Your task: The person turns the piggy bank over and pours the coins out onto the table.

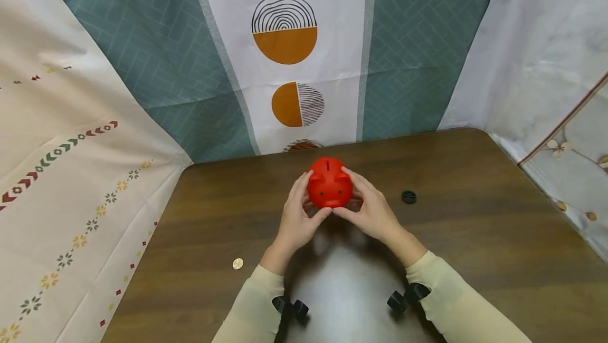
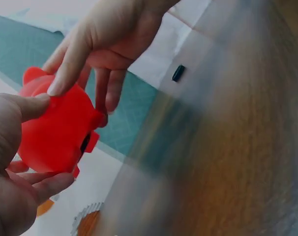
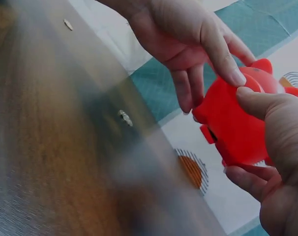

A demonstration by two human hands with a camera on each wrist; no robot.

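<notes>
A red piggy bank [image 1: 330,187] is held off the table, its snout toward me and the coin slot on top. My left hand [image 1: 298,217] grips it from the left, with the thumb by the snout. From the other side my right hand [image 1: 374,211] grips it the same way, and the thumb tips almost meet. A dark opening [image 2: 85,142] shows in its underside in the left wrist view. The black round plug [image 1: 409,197] lies on the table to the right of the hands.
A gold coin [image 1: 238,263] lies on the brown wooden table [image 1: 190,227] left of my left forearm. The right wrist view shows another coin [image 3: 125,118], nearer the piggy bank. Patterned cloth [image 1: 408,53] hangs along the table's back and sides.
</notes>
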